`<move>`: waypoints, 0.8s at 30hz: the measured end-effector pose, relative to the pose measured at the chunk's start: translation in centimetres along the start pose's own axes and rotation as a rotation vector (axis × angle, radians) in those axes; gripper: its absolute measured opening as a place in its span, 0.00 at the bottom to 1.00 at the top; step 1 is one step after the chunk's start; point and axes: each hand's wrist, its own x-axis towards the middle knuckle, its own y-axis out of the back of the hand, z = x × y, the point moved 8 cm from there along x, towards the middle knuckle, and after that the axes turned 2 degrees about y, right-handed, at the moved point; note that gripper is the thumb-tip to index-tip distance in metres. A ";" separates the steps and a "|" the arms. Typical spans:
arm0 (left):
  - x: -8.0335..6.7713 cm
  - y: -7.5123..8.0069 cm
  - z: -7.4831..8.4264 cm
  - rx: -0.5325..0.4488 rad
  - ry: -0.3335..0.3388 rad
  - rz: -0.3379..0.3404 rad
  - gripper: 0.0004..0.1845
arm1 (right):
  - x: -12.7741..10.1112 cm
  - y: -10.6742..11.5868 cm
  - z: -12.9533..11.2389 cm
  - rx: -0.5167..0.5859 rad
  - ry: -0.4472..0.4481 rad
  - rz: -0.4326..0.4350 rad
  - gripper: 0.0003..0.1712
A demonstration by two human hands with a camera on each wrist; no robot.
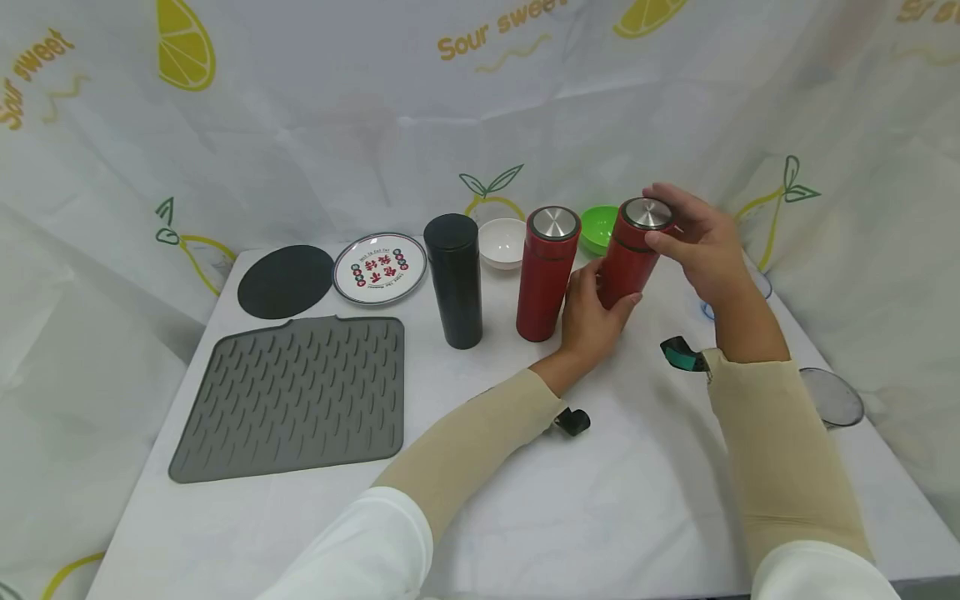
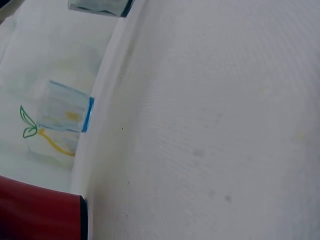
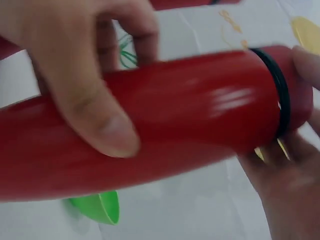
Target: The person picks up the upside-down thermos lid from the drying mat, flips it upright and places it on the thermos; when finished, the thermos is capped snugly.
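Near the back right of the table, a red thermos (image 1: pixel 628 265) with a steel-topped lid leans slightly between both hands. My left hand (image 1: pixel 591 321) grips its body low down, the thumb lying across the front in the right wrist view. My right hand (image 1: pixel 701 242) holds the lid (image 3: pixel 299 87) at the top, with fingers behind it and thumb in front. A dark ring runs round the thermos just below the lid. A second red thermos (image 1: pixel 547 275) stands upright just left of my left hand.
A black thermos (image 1: pixel 456 283), white bowl (image 1: pixel 502 242) and green bowl (image 1: pixel 597 227) stand along the back. Leftward lie a printed plate (image 1: pixel 380 293), a black round mat (image 1: pixel 285 283) and a grey ridged mat (image 1: pixel 292 404). Clear glasses (image 2: pixel 65 107) stand toward the right edge.
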 end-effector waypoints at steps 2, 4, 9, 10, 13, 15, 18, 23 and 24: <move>0.0 0.0 0.1 0.010 0.005 -0.002 0.36 | -0.2 0.3 0.3 -0.212 -0.036 0.119 0.33; 0.1 0.1 0.2 0.029 0.001 0.009 0.36 | -0.5 0.4 0.5 -0.429 -0.062 0.190 0.38; 0.2 0.2 0.3 0.050 -0.007 0.032 0.36 | -0.7 -0.4 1.4 -0.299 -0.038 0.079 0.44; 0.2 0.2 0.2 0.048 -0.002 0.032 0.36 | -0.7 -0.5 1.5 -0.203 -0.032 0.041 0.42; 0.1 0.0 0.0 0.043 0.017 0.024 0.37 | -1.1 0.0 1.5 -0.027 -0.015 0.000 0.37; 0.0 -0.1 0.0 0.044 0.023 0.016 0.37 | -1.5 0.8 1.3 -0.103 -0.011 0.039 0.35; 0.0 -0.2 0.1 0.047 0.015 0.013 0.37 | -1.9 2.4 0.8 -0.269 0.008 0.168 0.32; 0.0 -0.1 0.3 0.050 0.008 0.029 0.37 | -1.6 3.9 0.0 -0.255 0.092 0.287 0.27; 0.0 -0.1 0.2 0.051 0.009 0.030 0.36 | -1.3 3.7 0.1 -0.203 0.089 0.250 0.28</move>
